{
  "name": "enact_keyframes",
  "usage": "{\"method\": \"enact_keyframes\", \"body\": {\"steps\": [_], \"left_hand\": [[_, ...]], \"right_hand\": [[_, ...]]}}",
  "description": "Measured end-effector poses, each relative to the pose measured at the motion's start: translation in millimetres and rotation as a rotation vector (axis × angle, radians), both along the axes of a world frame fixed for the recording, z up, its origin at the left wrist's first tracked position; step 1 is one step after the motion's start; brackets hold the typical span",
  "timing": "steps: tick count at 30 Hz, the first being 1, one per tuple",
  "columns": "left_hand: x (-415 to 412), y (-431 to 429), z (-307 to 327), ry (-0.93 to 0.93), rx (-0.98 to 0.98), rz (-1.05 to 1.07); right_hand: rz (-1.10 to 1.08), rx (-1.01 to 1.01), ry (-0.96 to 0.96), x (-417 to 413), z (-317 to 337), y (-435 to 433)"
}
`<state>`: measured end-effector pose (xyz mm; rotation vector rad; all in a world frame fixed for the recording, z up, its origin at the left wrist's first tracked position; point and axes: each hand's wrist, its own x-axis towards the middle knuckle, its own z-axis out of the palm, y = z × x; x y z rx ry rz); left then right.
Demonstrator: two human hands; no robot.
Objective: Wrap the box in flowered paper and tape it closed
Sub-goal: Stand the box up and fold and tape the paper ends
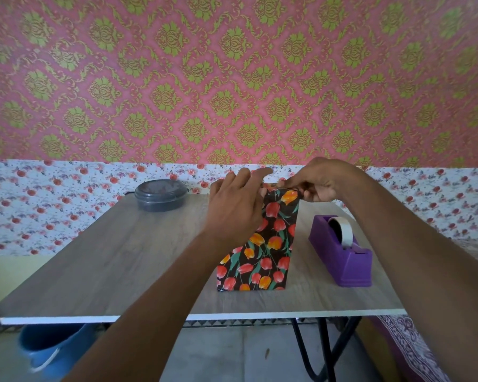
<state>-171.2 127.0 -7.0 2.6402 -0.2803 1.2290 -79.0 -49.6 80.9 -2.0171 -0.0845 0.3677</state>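
Standing on grey wood-grain table (122, 257): tall box in black tulip-flowered paper (262, 252).
Left hand (235, 208): straight fingers press its top.
Right hand (319, 183): pinches the top fold.
Risk: uneven pressure could tip it or spring the fold.

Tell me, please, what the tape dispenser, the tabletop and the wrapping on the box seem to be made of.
Tape dispenser: probably moulded plastic, even purple colour, dull sheen. Tabletop: seemingly laminated board, printed grey wood grain, white edge strip. Wrapping: glossy paper, judging by sharp folds and bright highlights near the top.
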Motion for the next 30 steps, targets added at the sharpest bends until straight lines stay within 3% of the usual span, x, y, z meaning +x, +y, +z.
{"method": "enact_keyframes", "body": {"steps": [4,8,10,12,16,19,22,24,27,30], "left_hand": [[-1.7,1.5,-2.8,-0.007,0.077,0.04],[0.2,0.5,-4.2,0.001,0.069,0.073],[-0.2,-1.7,-2.6,0.004,0.06,0.088],[-2.1,-3.7,-1.9,0.01,0.052,0.087],[0.1,-6.3,4.9,0.056,0.032,0.086],[1.9,-7.6,7.9,0.054,0.026,0.082],[3.7,-6.1,2.6,0.022,0.05,0.099],[4.7,-5.4,0.2,0.011,0.06,0.109],[6.8,-5.7,0.5,0.02,0.051,0.113],[5.4,-6.1,1.0,0.025,0.055,0.12]], "right_hand": [[-0.014,0.198,0.026,-6.5,-7.9,-6.4],[-0.107,0.392,-0.211,-15.4,-39.3,-18.7],[-0.219,0.319,-0.451,-17.2,-66.7,-27.9],[-0.291,0.108,-0.699,-17.5,-95.5,-42.0],[-0.424,-0.127,-0.894,-14.3,-135.2,-83.8],[-0.576,-0.367,-0.635,-10.3,-152.8,-111.7],[-0.527,-0.497,-0.346,-5.2,-162.7,-127.5],[-0.459,-0.45,-0.298,-0.9,-163.8,-135.9],[-0.372,-0.167,-0.175,-1.7,-154.3,-139.5],[-0.313,-0.19,-0.108,0.9,-141.5,-138.5]]}}
